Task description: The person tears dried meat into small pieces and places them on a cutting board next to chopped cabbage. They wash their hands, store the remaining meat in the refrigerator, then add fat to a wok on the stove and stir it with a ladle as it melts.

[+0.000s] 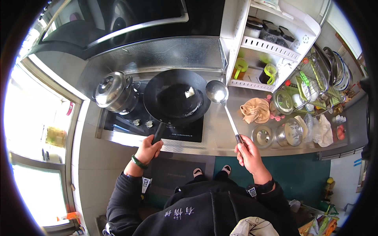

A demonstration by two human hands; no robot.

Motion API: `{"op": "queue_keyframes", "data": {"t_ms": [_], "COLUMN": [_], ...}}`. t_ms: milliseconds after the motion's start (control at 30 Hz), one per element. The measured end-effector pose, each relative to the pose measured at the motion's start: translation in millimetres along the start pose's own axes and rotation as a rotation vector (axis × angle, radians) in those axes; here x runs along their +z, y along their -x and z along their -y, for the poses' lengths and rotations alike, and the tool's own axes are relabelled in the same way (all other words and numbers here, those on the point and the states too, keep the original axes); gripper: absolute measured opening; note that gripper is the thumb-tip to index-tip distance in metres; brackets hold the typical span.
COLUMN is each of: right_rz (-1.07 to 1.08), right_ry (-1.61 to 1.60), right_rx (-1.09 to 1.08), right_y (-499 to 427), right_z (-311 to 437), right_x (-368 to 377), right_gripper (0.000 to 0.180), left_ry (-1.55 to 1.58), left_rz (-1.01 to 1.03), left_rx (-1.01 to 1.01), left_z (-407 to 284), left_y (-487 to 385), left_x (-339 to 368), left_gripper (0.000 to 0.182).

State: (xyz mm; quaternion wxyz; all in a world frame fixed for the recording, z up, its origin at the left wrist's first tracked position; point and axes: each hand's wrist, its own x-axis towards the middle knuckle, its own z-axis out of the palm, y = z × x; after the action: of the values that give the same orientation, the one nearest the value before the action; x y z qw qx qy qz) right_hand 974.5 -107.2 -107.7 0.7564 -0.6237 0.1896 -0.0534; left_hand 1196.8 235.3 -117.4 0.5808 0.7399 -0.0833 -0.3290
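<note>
My left hand [149,149] grips the handle of a dark wok [168,101], which sits over the right side of a black glass gas hob [184,134]. A small white lump [189,92] lies inside the wok, right of its middle, and a pale streak shows on the lower right of its inside. In my right hand [248,153] is a long-handled metal ladle [217,92], held by its dark grip. The ladle's bowl is just right of the wok's rim; whether the two touch I cannot tell.
A lidded steel pot [113,93] stands on the left burner. Right of the ladle are a crumpled tan cloth [256,110], a metal bowl [262,136] and a glass bowl [289,132]. A white shelf [270,48] holds jars and oil jugs. Beyond stands a dish rack [313,88]. Overhead hangs a black range hood [141,26].
</note>
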Motion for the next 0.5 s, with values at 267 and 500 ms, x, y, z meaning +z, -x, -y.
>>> {"op": "queue_keyframes", "data": {"t_ms": [267,500], "right_rz": [0.052,0.045], "right_ry": [0.024,0.065], "right_rx": [0.049,0.036], "right_y": [-11.8,-13.3], "right_z": [8.5,14.7], "right_x": [9.1,6.1], "right_gripper": [0.038,0.037], "left_ry": [0.401,0.484], "left_rz": [0.119,0.203], "left_rx": [-0.150,-0.025], "left_z": [26.7,80.1], "left_y": [54.9,32.7], "left_x": [11.9,66.5], "left_gripper": [0.013,0.014]}}
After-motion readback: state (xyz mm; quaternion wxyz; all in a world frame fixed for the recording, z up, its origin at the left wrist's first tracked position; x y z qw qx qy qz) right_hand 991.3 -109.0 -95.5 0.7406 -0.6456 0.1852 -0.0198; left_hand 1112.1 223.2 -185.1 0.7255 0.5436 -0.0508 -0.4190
